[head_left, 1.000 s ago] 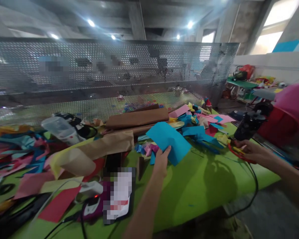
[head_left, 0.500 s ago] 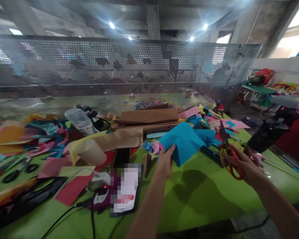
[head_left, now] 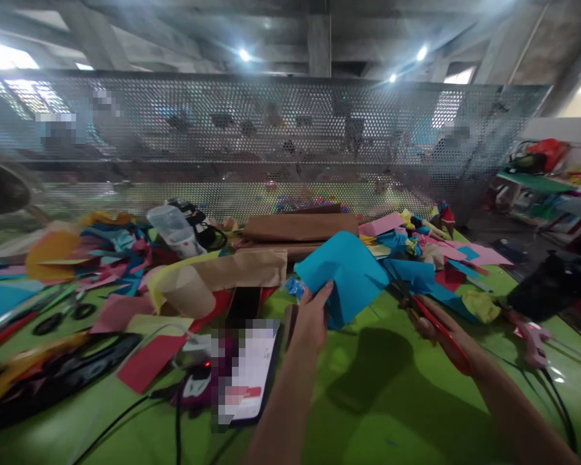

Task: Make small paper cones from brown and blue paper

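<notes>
My left hand [head_left: 314,314] pinches the lower edge of a blue sheet of paper [head_left: 346,274], thumb on top, and holds it above the green table [head_left: 368,413]. To its right, my right hand [head_left: 438,332] grips scissors [head_left: 443,334] with red and yellow handles. Their dark blades point up and left toward the paper's right corner; whether they touch it I cannot tell. A blue crumpled wrapper [head_left: 295,287] lies just behind my left hand. Past my right hand sits a crumpled yellow paper [head_left: 481,306].
A pink glue gun [head_left: 532,336] with a cord lies at the right. Left of my arm are a phone [head_left: 252,371], a red paper [head_left: 150,363] and other scissors [head_left: 62,315]. Folded brown paper [head_left: 300,227] lies before a perforated metal screen [head_left: 252,142]. Colored scraps spread at both sides.
My right hand has brought the scissors from the table's right side leftward, near the blue paper. My left hand keeps hold of the paper. The view has turned right to left across the table.
</notes>
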`<state>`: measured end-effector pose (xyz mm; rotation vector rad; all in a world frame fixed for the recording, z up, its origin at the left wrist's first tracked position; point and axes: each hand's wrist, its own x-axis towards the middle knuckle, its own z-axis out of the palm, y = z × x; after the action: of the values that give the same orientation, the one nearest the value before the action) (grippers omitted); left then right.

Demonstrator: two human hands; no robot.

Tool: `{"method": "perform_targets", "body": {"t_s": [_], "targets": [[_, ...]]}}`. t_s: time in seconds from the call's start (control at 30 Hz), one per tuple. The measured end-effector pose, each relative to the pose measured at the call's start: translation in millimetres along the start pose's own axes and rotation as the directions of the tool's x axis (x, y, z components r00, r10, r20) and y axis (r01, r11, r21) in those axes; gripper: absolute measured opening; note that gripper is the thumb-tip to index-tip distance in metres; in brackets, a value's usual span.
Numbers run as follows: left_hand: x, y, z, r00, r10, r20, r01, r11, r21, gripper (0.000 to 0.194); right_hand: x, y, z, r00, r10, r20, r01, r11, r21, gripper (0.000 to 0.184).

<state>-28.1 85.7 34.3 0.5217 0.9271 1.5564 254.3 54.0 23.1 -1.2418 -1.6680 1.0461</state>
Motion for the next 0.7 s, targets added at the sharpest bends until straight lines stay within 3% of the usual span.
{"method": "perform_targets", "body": {"t_s": [0.27, 0.47, 0.7], "targets": [[3.4, -2.3, -2.0, 1.0, 0.02, -0.02, -0.02, 0.999, 0.034, 0.043, -1.9, 4.9, -5.5, 0.993, 0.045, 0.111, -0.052, 0.997, 0.061, 0.062], [4.1, -5.6, -2.9, 1.0, -0.005, -0.025, 0.007, 0.998, 0.057, 0.05, -1.9, -2.3, -2.8, 0.993, 0.048, 0.108, -0.053, 0.998, 0.046, 0.056], [2.0, -3.8, -0.5, 0.999, -0.011, -0.033, 0.014, 0.997, 0.077, 0.043, -1.5, -5.4, -1.3, 0.988, 0.083, 0.128, -0.089, 0.995, 0.045, 0.059]]}}
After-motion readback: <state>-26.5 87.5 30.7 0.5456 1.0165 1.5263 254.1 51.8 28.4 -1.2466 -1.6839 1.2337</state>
